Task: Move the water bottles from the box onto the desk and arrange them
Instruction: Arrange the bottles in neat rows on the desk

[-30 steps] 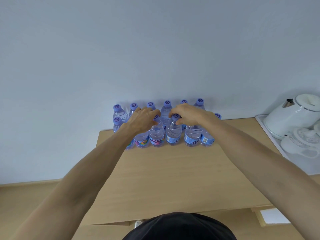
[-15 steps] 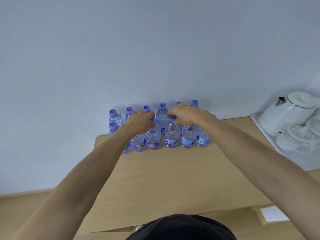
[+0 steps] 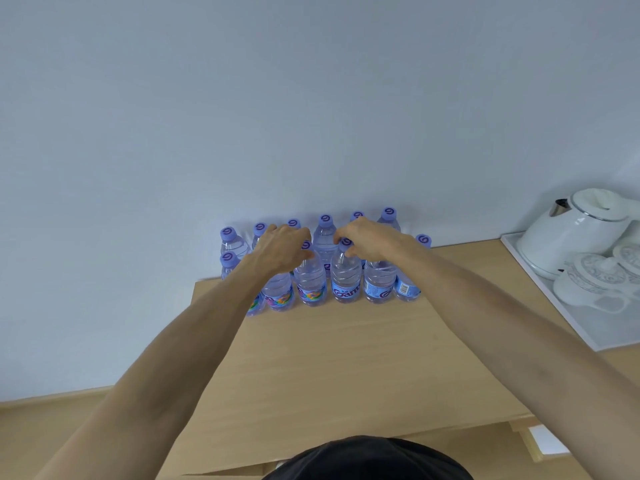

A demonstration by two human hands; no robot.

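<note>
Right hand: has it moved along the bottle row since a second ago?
No. The right hand still pinches the cap of the front-row bottle third from right.

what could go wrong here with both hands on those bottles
The bottles stand packed in two tight rows, so a nudge from the left hand or right hand could topple neighbours like dominoes. The leftmost bottle seems to sit at the desk edge and might fall off.
</note>
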